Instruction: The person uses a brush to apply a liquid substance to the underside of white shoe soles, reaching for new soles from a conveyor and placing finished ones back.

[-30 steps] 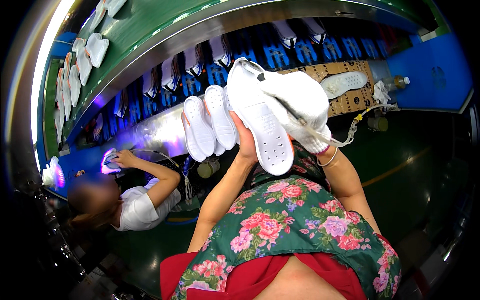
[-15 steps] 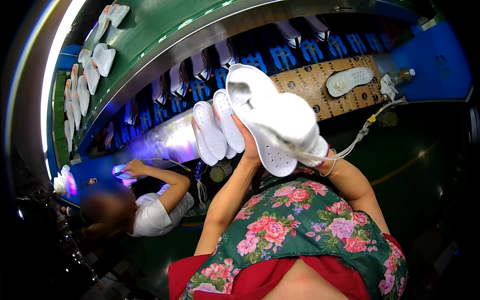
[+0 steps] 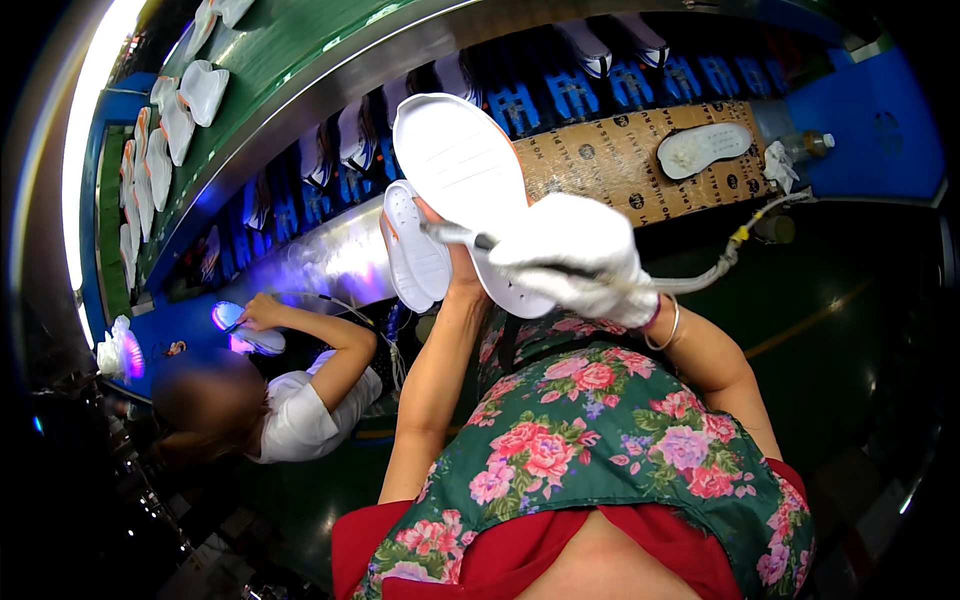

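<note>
White knit glove (image 3: pixel 625 298) covered the right hand (image 3: pixel 570 248), closed round a slim grey tool (image 3: pixel 455 234) held across the white, orange-edged shoe sole (image 3: pixel 455 150) at upper centre; contact unclear. Bare left hand (image 3: pixel 462 268) gripped that sole. Work on it looked under way, unfinished. Beyond, left of centre, white perforated soles (image 3: pixel 415 255) stood; upper right, one dull white sole (image 3: pixel 705 150) lay on brown printed cardboard (image 3: pixel 585 150). Whether those were finished, could not tell.

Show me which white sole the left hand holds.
The large central sole, in the bare left hand, partly behind the gloved right hand; the rightmost sole on cardboard and upper-left soles on the green surface lie unheld.
</note>
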{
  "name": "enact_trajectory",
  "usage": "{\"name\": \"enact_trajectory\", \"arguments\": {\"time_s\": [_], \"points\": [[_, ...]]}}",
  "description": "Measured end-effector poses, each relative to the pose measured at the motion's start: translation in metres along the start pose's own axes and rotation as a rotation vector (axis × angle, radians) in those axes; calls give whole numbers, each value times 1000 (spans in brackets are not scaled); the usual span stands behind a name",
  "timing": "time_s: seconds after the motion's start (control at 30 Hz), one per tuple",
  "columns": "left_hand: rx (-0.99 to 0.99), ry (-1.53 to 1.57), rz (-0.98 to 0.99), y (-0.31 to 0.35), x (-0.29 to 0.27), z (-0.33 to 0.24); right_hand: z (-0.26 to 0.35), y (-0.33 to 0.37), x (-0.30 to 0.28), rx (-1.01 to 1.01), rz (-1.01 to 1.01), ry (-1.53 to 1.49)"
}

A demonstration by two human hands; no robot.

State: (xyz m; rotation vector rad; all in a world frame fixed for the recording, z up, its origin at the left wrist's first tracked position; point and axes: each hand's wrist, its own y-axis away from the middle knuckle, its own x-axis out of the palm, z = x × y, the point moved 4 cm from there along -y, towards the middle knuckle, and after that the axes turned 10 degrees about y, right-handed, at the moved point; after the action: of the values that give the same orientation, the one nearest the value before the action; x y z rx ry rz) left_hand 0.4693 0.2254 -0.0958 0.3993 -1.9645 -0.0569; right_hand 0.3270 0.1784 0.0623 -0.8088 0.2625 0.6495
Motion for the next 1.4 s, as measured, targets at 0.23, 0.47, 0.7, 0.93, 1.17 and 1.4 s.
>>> {"name": "enact_trajectory", "arguments": {"time_s": [0.23, 0.47, 0.7, 0.93, 1.17, 1.4], "points": [[-132, 154, 297, -4, 32, -10, 3, 20, 19, -109, 51, 259], [-156, 316, 335, -14, 44, -20, 0, 15, 18, -84, -27, 235], [-66, 332, 371, -17, 59, -33, 10, 18, 17, -133, -4, 138], [-48, 379, 325, -36, 42, -38, 11, 16, 12, -112, 41, -69], [-157, 302, 274, -35, 58, -36, 3, 31, 21, -174, 36, 192], [-353, 167, 415, -44, 51, -41, -1, 10, 2, -15, 12, 53]]}}
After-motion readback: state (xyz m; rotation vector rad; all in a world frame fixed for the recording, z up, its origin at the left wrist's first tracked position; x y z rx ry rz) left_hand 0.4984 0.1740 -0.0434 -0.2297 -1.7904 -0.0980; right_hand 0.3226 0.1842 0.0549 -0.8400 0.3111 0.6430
